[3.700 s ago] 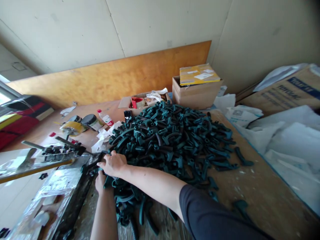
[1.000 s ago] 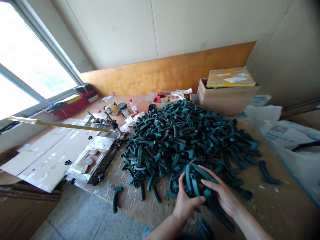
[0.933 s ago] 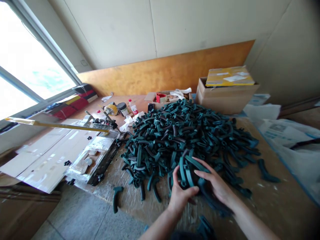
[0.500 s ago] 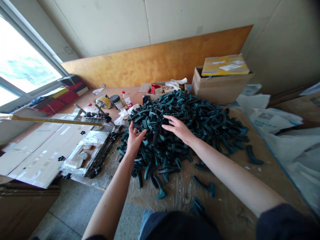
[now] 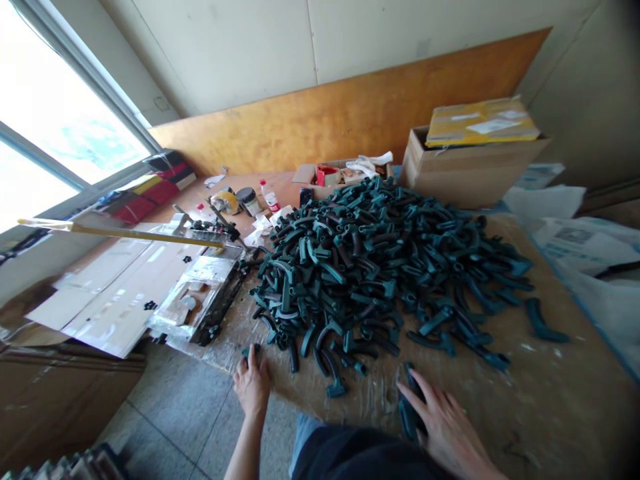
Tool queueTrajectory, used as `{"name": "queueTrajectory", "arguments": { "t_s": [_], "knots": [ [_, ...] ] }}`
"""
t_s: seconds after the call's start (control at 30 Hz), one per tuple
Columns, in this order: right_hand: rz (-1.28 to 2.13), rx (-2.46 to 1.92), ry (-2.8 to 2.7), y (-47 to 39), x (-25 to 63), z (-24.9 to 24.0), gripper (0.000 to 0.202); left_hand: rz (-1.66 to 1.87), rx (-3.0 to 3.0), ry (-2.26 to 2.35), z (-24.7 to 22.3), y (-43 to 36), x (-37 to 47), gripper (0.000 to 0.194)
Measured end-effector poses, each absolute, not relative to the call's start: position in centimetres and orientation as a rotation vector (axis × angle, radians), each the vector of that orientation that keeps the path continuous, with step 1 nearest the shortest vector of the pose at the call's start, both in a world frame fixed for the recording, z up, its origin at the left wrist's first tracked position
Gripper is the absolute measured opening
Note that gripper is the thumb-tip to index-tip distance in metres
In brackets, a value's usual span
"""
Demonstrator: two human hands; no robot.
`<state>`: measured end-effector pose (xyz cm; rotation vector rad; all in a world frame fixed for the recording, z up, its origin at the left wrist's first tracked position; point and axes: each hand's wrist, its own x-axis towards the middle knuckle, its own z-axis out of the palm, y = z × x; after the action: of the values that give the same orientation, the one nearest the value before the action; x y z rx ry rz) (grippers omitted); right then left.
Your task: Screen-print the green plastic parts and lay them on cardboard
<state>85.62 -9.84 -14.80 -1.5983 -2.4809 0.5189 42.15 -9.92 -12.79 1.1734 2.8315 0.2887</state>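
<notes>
A large heap of dark green curved plastic handles (image 5: 350,267), some with ribbed black grips, covers the middle of the table. My left hand (image 5: 253,387) is at the table's front edge, fingers closed on a dark green handle (image 5: 249,350) that is mostly hidden beneath them. Near the front edge to the right, my right hand (image 5: 445,417) has its fingers and thumb around dark green handles (image 5: 410,408) lying on the tabletop; whether it grips one or two I cannot tell. Loose handles lie between my hands and the heap, such as one with a T-shaped end (image 5: 336,387).
Left of the heap stands a metal jig (image 5: 200,300), with a yellow-tipped rod (image 5: 125,233) across cardboard sheets (image 5: 120,293). Behind are a bottle (image 5: 270,198), a jar (image 5: 247,200), an open small box (image 5: 345,175) and a large carton (image 5: 460,173). White plastic bags (image 5: 575,233) lie at right.
Both hands have drawn back from the heap to the table's front edge, the left onto a handle, the right onto the loose handles there. More handles lie spread at the heap's front right.
</notes>
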Motion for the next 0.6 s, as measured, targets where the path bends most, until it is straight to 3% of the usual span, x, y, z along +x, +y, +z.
{"name": "queueTrajectory", "arguments": {
  "t_s": [0.17, 0.3, 0.47, 0.6],
  "knots": [
    [0.682, -1.687, -2.266, -8.2, 84.8, -14.9, 0.054, 0.748, 0.996, 2.647, -11.1, -8.5, 42.6, 0.049],
    [0.88, -1.524, -2.019, -3.2, 81.4, -7.7, 0.036, 1.242, 0.996, 2.386, -6.4, -5.1, 44.9, 0.053],
    [0.81, -1.176, -1.864, 8.0, 71.1, 3.3, 0.042, 1.374, 1.466, 2.287, 2.3, 4.9, 47.6, 0.048],
    [0.836, -1.132, -1.848, 14.4, 65.5, 6.8, 0.07, 1.07, 1.648, 2.296, 5.5, 11.6, 48.4, 0.043]
  ]
}}
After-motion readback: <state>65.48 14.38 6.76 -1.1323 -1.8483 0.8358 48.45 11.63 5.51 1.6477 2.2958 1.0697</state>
